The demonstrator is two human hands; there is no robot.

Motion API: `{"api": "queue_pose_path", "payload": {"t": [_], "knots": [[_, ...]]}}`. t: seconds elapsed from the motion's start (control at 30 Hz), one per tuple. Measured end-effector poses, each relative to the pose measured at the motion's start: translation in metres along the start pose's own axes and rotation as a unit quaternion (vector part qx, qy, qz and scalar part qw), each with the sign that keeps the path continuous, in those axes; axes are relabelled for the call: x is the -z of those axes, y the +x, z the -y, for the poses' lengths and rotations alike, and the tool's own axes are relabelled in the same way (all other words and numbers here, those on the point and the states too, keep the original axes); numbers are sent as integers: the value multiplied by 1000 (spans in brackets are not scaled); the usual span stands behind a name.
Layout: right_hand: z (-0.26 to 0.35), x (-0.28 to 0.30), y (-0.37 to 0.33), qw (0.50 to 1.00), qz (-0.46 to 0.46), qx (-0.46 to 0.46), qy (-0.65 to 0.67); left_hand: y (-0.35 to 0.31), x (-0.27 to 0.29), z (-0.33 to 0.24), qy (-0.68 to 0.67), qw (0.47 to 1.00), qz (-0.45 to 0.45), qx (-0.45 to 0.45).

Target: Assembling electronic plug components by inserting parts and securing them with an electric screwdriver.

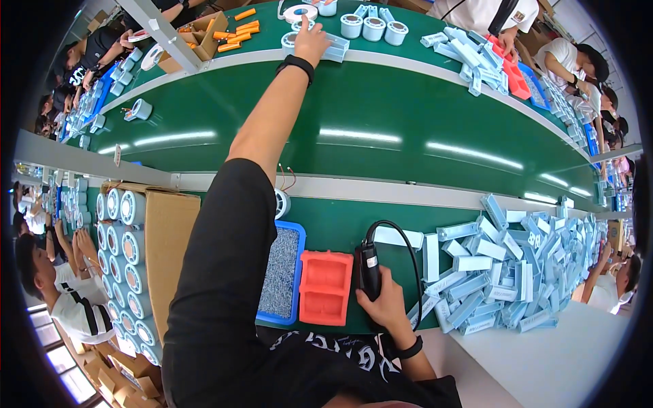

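Observation:
My left arm stretches far across the green panel to the bench beyond. My left hand (311, 45) is over light-blue parts there, fingers extended, touching or just above them; the contact is not clear. A light-blue cylinder (288, 42) sits to its left, and a light-blue channel-shaped piece (337, 49) to its right. A white ring-shaped roll (299, 13) lies just past the fingertips. Low on the near bench, my right hand (385, 300) is wrapped around a black electric screwdriver (369, 272) with a black cable, held upright beside a red two-compartment holder (325, 289).
A blue tray (282, 272) holds many small screws. Light-blue channel pieces (496, 265) are heaped at the right. A cardboard box (173, 258) with light-blue cylinders stands at the left. Orange-handled parts (241, 32) lie beyond the metal post (163, 34). Other people work around the benches.

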State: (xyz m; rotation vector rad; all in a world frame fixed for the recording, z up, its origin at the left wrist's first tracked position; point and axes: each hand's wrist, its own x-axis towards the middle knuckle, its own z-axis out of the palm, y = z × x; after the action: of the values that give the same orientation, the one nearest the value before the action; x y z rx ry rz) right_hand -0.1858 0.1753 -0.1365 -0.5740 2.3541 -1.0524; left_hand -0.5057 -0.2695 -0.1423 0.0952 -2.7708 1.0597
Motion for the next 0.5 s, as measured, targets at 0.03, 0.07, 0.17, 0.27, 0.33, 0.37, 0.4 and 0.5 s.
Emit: {"api": "queue_pose_path", "payload": {"t": [0.03,0.07,0.17,0.27,0.33,0.37,0.4,0.5], "knots": [[2,0,-2,1000,-3,1,-1,3,-8,3,4,999,-46,-2],[3,-1,-3,1000,-6,3,-1,4,-14,7,10,996,-92,-2],[9,-4,-5,1000,-10,10,-12,-1,-23,25,-57,981,-184,9],[7,-1,-8,996,-33,50,-65,-37,15,37,-190,967,-157,68],[10,1,-2,988,-52,91,-112,-74,73,60,-380,908,-21,173],[14,4,-1,988,-56,66,-131,-94,100,72,-380,908,-16,177],[17,6,-1,986,-61,42,-150,-115,128,83,-419,888,111,155],[25,4,-1,976,-63,80,-192,-188,135,86,-392,885,218,125]]}}
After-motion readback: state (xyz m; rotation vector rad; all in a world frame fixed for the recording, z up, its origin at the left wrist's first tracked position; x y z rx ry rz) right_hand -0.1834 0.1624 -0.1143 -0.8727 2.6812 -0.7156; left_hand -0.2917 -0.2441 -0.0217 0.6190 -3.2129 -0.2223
